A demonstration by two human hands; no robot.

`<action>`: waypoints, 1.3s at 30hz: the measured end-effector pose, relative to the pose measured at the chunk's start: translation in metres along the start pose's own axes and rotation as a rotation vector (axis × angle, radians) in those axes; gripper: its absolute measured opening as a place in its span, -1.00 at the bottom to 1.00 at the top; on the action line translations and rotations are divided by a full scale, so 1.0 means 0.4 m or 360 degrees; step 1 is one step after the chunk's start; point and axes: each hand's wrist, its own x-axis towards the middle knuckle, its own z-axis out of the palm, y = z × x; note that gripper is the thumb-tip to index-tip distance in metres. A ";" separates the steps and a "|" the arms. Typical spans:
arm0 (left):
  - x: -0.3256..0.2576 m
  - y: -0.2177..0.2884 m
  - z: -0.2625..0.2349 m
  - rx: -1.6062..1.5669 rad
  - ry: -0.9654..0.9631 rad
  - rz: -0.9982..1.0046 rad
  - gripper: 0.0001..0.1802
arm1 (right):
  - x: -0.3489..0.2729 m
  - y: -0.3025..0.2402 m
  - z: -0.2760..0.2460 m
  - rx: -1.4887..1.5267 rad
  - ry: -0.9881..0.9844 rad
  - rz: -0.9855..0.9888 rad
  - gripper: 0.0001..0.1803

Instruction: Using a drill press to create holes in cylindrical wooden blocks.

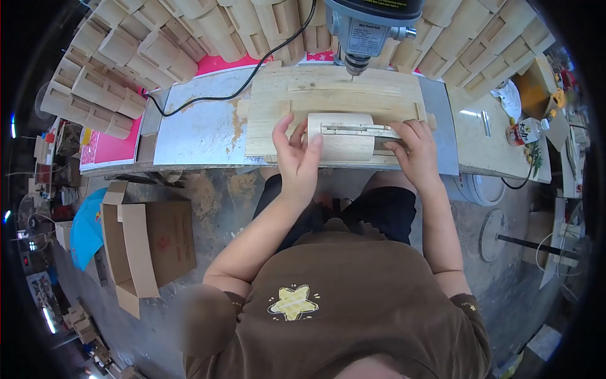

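A pale wooden cylinder point(344, 151) lies on its side on a wooden board point(271, 95) in front of me. My left hand point(297, 155) holds its left end, with the thumb against the front and one finger raised clear of it. Along the cylinder's top runs a slim metal tool point(360, 130) resembling a caliper; its exact kind is hard to make out. My right hand point(416, 148) pinches this tool's right end between thumb and fingers, just past the cylinder's right end. Above the board hangs the chuck of a drill press point(357, 63), with a thin bit pointing down.
Rows of similar wooden cylinders point(161, 57) line the back of the bench. A black cable point(218, 98) crosses the left side. At the right stands a bottle point(527, 131). An open cardboard box point(161, 243) sits on the floor at left, beside a blue umbrella point(88, 227).
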 end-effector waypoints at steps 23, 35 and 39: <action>0.191 -0.138 -0.123 0.1776 -0.0233 0.0499 -0.33 | 0.168 0.090 0.094 -0.0025 0.0035 0.0152 -0.60; 0.212 -0.142 -0.132 0.1687 -0.0374 0.0624 -0.54 | 0.420 0.074 -0.201 0.0951 0.0858 -0.0013 -0.66; 0.216 -0.144 -0.137 0.1672 -0.0382 0.0646 -0.58 | 0.546 -0.017 -0.258 0.0450 0.0433 0.0077 -0.64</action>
